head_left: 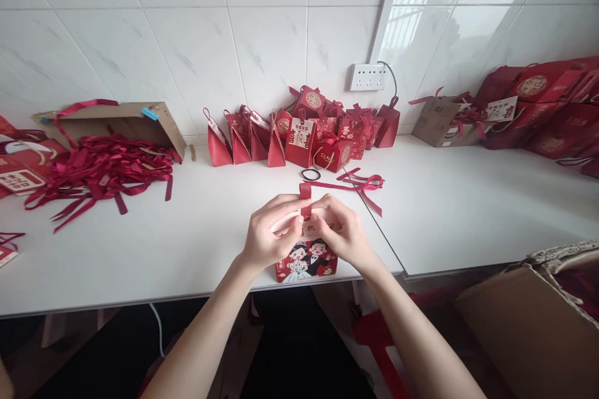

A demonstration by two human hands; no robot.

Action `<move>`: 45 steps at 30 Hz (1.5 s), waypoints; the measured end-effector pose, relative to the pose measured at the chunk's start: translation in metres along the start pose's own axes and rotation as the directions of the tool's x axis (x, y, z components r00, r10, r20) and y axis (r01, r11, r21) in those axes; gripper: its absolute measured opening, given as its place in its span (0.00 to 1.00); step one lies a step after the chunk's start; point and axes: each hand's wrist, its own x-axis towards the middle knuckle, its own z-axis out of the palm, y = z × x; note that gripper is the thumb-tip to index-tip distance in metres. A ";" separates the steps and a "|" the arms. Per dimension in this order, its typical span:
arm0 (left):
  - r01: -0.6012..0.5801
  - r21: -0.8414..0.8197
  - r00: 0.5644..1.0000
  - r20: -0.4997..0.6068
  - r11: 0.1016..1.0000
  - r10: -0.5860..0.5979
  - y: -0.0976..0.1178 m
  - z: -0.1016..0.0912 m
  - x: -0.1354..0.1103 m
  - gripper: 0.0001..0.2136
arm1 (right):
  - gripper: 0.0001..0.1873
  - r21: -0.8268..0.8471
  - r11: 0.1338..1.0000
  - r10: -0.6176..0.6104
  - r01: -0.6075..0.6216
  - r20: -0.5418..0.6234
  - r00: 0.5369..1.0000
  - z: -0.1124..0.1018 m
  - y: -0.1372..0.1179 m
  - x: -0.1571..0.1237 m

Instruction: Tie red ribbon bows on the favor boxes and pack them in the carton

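A small red candy gift box (306, 265) with a cartoon bride and groom on its front stands at the near edge of the white table. From its top rises a loop of dark red ribbon (306, 191). My left hand (272, 230) pinches at the ribbon from the left, thumb and forefinger close together at the top of the box. Opposite it, my right hand (344, 230) is closed the same way on the right side of the ribbon. The fingers cover part of the white printed band on the box, and the ribbon's lower end is hidden.
Behind stand several finished-looking red boxes (276, 146) by the tiled wall. A black ring (311, 174) and a loose ribbon bow (369, 184) lie nearer. At left, ribbons (107, 168) spill from a cardboard box (163, 124). A large carton (528, 312) stands at right.
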 end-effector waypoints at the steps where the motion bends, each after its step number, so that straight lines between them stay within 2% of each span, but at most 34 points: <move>1: 0.004 0.005 1.000 0.000 1.000 -0.004 0.000 0.000 0.000 0.13 | 0.07 0.005 1.000 -0.001 0.001 -0.007 1.000 0.001 0.001 0.000; 9: 0.019 -0.009 0.999 -0.041 1.000 -0.020 0.001 0.003 -0.002 0.13 | 0.08 -0.006 1.000 0.012 -0.012 -0.040 0.999 0.004 0.001 -0.001; 15: 0.027 -0.029 0.999 -0.031 0.999 -0.027 0.002 0.002 -0.002 0.13 | 0.07 -0.060 0.998 -0.002 -0.001 -0.059 0.998 0.004 -0.003 0.000; 20: 0.020 -0.004 0.999 -0.036 1.000 -0.020 0.001 0.002 -0.002 0.13 | 0.08 -0.036 0.999 0.036 -0.039 -0.065 0.997 0.006 -0.004 -0.001; 24: 0.067 0.000 0.997 -0.046 0.998 -0.067 0.002 0.003 -0.001 0.11 | 0.09 -0.036 0.998 0.047 -0.050 -0.072 0.996 0.007 -0.003 0.000; 30: 0.130 -0.082 0.990 -0.041 0.988 -0.134 0.004 0.004 0.001 0.10 | 0.10 -0.048 0.998 0.029 -0.034 -0.090 0.996 0.007 -0.003 0.003; 37: 0.228 -0.167 0.973 0.018 0.959 -0.229 0.004 0.002 0.000 0.10 | 0.10 -0.014 0.999 0.044 -0.045 -0.081 0.996 0.006 -0.003 0.002; 45: 0.189 -0.135 0.982 0.031 0.973 -0.186 0.004 0.000 -0.001 0.13 | 0.10 0.035 0.998 0.052 -0.049 -0.067 0.996 0.007 -0.001 0.001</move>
